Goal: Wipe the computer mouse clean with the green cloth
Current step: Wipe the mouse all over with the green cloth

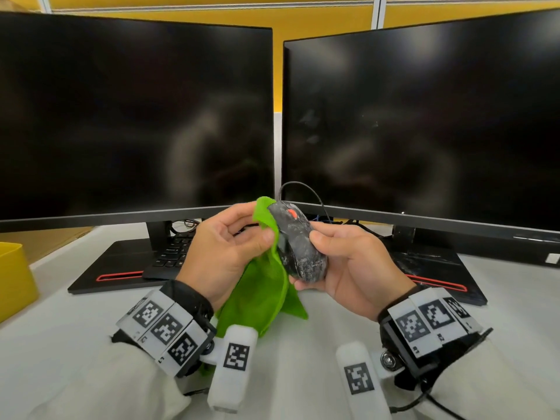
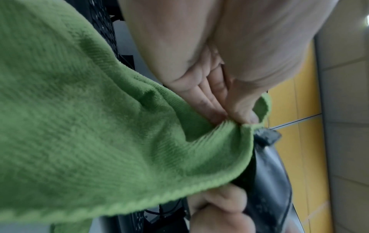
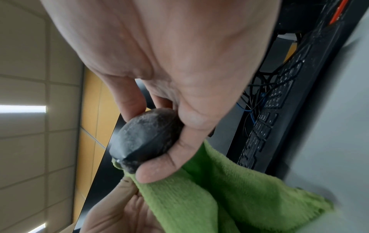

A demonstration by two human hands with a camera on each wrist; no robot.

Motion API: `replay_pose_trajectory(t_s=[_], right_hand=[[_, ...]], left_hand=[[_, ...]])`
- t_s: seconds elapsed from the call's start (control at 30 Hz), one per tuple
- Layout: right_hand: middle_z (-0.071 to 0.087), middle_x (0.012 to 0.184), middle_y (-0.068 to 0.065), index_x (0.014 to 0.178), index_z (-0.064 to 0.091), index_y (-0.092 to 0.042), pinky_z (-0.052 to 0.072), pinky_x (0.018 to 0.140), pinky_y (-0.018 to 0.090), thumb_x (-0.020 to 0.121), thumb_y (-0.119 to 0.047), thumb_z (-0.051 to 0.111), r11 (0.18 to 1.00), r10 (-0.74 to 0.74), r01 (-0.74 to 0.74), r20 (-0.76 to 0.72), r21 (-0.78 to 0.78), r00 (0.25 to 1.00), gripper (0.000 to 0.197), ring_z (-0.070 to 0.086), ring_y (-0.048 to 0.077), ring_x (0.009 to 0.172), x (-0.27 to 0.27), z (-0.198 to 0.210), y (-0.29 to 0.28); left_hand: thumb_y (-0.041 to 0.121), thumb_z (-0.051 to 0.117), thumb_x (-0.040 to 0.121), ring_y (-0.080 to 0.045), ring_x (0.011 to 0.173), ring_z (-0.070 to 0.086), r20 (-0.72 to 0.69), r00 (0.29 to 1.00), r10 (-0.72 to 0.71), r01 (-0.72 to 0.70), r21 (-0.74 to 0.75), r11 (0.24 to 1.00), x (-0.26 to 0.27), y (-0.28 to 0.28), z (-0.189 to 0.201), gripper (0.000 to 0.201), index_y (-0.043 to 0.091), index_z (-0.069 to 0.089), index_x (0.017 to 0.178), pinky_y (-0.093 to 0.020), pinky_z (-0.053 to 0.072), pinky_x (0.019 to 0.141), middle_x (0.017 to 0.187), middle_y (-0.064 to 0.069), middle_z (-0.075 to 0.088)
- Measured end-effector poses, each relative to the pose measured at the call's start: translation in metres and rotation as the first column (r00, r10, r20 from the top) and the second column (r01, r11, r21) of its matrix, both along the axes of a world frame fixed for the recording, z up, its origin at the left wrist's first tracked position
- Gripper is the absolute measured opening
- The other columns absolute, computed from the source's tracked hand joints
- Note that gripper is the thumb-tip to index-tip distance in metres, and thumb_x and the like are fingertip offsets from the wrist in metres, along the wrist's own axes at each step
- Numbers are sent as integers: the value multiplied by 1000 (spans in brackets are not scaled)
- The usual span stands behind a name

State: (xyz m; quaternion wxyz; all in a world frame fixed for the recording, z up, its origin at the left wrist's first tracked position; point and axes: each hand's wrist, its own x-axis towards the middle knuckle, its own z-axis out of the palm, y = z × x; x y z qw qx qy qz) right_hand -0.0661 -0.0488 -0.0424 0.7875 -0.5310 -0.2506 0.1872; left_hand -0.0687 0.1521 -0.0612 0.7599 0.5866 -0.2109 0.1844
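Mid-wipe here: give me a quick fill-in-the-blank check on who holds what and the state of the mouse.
1. The right hand holds the ____ off the desk.
2. The left hand pinches the ____ cloth against the mouse's side.
3. The mouse's scroll wheel is coloured ____.
4. Both monitors behind the hands are switched ____.

Missing words: mouse; green; orange; off

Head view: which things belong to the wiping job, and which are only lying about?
Job: dusty black wired computer mouse in right hand; green microfibre cloth in left hand.
Lying about: two dark monitors, black keyboard, yellow plastic box.
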Motion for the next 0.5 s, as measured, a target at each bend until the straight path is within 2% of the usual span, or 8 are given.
replay_pose_trajectory(t_s=[0.07,0.17,0.23,0.3,0.4,0.5], right_hand=[[73,97,21,132,62,3,61,62,36,90,-18,53,1000,-7,7,1,4,1000,48,71,31,72,0,0,-1],[72,100,22,132,62,3,61,61,36,93,-17,52,1000,-12,12,0,1,1000,45,71,31,72,-1,-2,-1],[72,101,22,134,61,4,60,62,36,96,-16,50,1000,-7,7,1,-1,1000,45,71,31,73,-1,-2,-1],[73,101,22,134,59,6,60,63,37,95,-16,51,1000,-5,5,-8,0,1000,45,71,32,73,-1,0,0],[71,100,24,133,59,8,59,61,37,100,-10,51,1000,-29,29,-22,-2,999,38,70,33,71,-2,1,0],[71,94,22,129,60,10,58,59,36,105,-11,42,998,-52,53,-39,19,998,37,68,32,69,-3,2,1]], left_hand=[[16,89,59,-24,100,72,5,1000,-29,29,38,999,0,-1,-1,66,11,68,121,-38,62,93,115,-9,75],[18,95,55,-25,100,70,19,999,-33,32,87,996,-2,-1,-1,72,13,66,120,-44,60,96,113,-6,74],[19,95,57,-27,99,71,18,1000,-25,24,66,998,-3,-2,0,68,9,65,117,-45,60,94,113,-10,74],[22,88,64,-26,96,72,8,1000,-11,11,26,1000,-4,-4,1,54,5,66,110,-45,60,92,110,-12,74],[25,83,70,-22,94,72,7,1000,1,-1,39,999,-3,-3,1,41,8,69,105,-39,61,89,104,-7,75],[20,84,69,-26,104,70,14,1000,-23,21,88,996,-4,-3,1,55,8,65,118,-43,59,97,117,-12,73]])
